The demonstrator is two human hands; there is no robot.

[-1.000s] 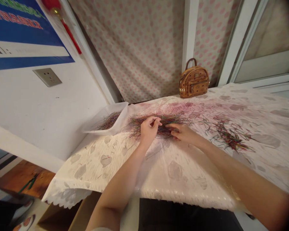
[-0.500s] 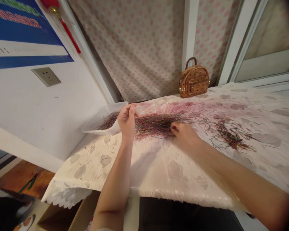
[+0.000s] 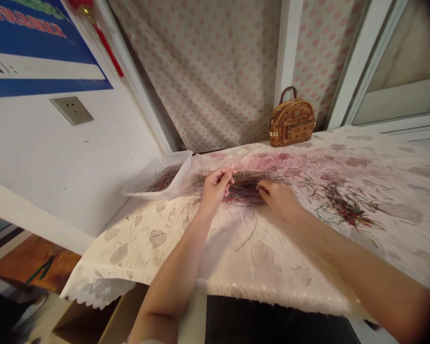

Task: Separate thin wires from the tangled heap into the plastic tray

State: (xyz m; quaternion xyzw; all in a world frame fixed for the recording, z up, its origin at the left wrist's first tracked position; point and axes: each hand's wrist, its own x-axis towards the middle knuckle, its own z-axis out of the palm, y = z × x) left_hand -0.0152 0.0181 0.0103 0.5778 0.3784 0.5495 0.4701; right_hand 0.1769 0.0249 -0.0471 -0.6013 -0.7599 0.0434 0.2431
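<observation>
A loose heap of thin multicoloured wires [image 3: 245, 190] lies on a white leaf-patterned tablecloth [image 3: 157, 239]. My left hand [image 3: 215, 187] pinches strands at the heap's left side between its fingertips. My right hand [image 3: 277, 198] sits at the heap's right edge, its curled fingers closed on strands there. A white plastic tray [image 3: 181, 167] stands left of my left hand, holding a smaller bunch of wires [image 3: 163, 179]. A scattered patch of coloured wires [image 3: 347, 210] lies to the right of my right hand.
A tan studded handbag [image 3: 292, 123] stands at the table's back edge against a pink-dotted curtain [image 3: 215, 81]. A wall socket [image 3: 71, 111] and a blue poster [image 3: 32, 57] are on the white wall at left. The cloth's lacy edge overhangs the table front.
My left hand has moved right, from beside the tray back onto the heap. The heap looks more tangled, and a long single wire now lies on the cloth below it.
</observation>
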